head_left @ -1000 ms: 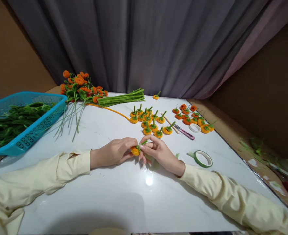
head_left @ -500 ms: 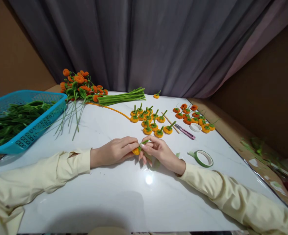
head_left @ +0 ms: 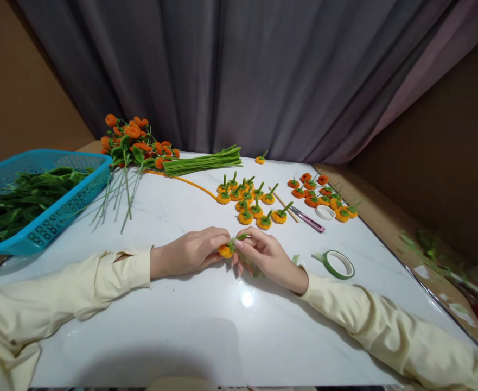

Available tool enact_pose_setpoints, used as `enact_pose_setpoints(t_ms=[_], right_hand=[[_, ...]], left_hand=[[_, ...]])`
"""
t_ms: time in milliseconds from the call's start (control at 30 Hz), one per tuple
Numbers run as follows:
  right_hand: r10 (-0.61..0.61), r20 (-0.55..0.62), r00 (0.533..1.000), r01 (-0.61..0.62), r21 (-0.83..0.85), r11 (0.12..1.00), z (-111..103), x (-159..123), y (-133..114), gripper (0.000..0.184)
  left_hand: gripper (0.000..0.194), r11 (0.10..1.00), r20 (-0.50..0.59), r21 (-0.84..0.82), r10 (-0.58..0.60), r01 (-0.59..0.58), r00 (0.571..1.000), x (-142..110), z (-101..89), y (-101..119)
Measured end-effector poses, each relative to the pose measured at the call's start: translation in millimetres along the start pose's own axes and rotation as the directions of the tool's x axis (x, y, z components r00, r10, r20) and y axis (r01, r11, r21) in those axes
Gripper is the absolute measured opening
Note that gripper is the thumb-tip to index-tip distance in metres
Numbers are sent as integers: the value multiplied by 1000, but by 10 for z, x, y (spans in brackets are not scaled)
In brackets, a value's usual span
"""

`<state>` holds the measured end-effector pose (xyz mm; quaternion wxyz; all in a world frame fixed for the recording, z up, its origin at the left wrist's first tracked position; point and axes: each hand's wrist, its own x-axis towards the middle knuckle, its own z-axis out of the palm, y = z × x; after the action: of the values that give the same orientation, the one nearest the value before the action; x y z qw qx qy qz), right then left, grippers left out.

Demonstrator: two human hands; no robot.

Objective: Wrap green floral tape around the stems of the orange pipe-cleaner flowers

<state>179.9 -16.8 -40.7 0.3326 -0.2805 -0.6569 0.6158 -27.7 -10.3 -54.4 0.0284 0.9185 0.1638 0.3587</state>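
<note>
— Report the state of both hands.

— My left hand is resting on the white table, and its fingers are closing around a small orange pompom flower. My right hand is meeting it from the right, and its fingertips are pinching the short green stem that is sticking out of that flower. Neither hand is lying loose; both are gripping the same piece.

— Where is the flower sitting?

— It is sitting between my two hands, near the middle of the table and just above its surface. I cannot tell whether it is touching the tabletop.

— What is lying around the hands?

— A roll of green tape is lying flat on the table to the right of my right hand, apart from it. Farther off, a cluster of finished orange flowers with green stems is lying just beyond my hands. To its right, pink scissors are lying next to a small white tape roll, and a second group of orange flowers is lying behind those. At the far left, a bunch of long-stemmed orange flowers is lying next to a bundle of green stems. A blue basket holding green leaves is standing at the left edge.
</note>
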Motion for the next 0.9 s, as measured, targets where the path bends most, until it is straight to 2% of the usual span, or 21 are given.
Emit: enact_pose_setpoints(t_ms=[167,333,500,900], right_hand=[[-15,-16,1000,14,-27,1000,7,-5,-5,23],[22,-31,999,-23,-31,999,11,-7,-16,25],[44,-31,999,-45,-22,999,9,-8,-19,26],[0,-2,1000,0,-30,1000,8,-10,-23,25]], left_hand=[[19,993,12,112,31,-32,999,5,-19,9],[20,985,29,158,60,-63,998,-13,-15,-6],[21,985,34,161,61,-65,998,-25,-10,-16],[22,987,3,148,70,-70,998,0,-33,5]])
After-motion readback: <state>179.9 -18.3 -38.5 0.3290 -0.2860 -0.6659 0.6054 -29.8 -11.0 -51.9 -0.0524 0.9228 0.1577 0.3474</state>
